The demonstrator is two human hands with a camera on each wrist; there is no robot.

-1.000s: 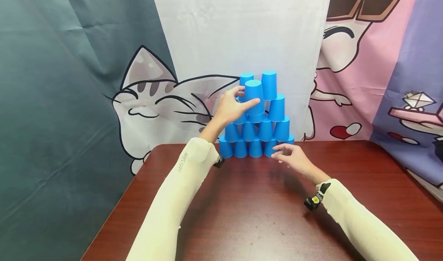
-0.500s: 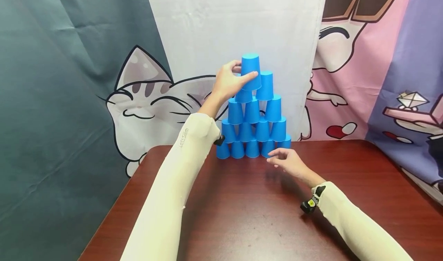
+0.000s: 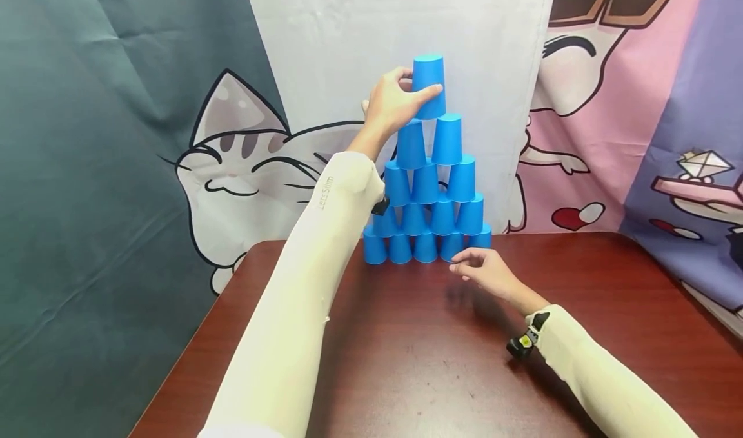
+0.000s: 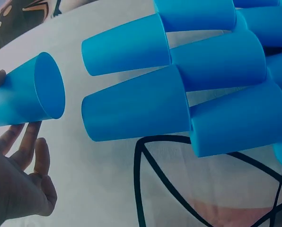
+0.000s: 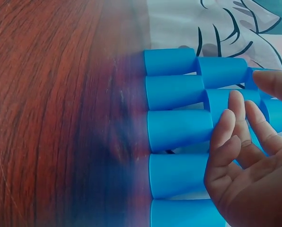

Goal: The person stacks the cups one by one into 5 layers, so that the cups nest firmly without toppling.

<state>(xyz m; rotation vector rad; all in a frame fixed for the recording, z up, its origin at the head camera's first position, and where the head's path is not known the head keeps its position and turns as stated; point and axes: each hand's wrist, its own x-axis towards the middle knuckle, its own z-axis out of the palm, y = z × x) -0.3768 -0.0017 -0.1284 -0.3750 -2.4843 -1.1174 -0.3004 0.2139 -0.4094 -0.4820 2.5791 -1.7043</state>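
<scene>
My left hand point(image 3: 397, 102) pinches an upside-down blue cup point(image 3: 428, 84) between thumb and fingers, above the peak of a cup pyramid. In the left wrist view a gap separates the held cup point(image 4: 27, 92) from the two topmost stacked cups point(image 4: 136, 104). Those two top-row cups, a left one point(image 3: 411, 145) and a right one point(image 3: 447, 140), stand side by side, upside down. Low at the pyramid's right front, my right hand point(image 3: 487, 271) hovers over the table with loosely bent fingers and holds nothing. Bottom-row cups point(image 5: 179, 130) show behind it in the right wrist view.
The pyramid's lower rows of blue cups point(image 3: 425, 248) stand at the far edge of a reddish-brown wooden table point(image 3: 418, 348). Right behind hangs a cloth backdrop point(image 3: 342, 44) printed with a cartoon cat. My left forearm crosses in front of the pyramid's left side.
My left hand has lifted the cup from in front of the pyramid's upper rows to above its top row. The right hand has shifted only slightly, staying low beside the base.
</scene>
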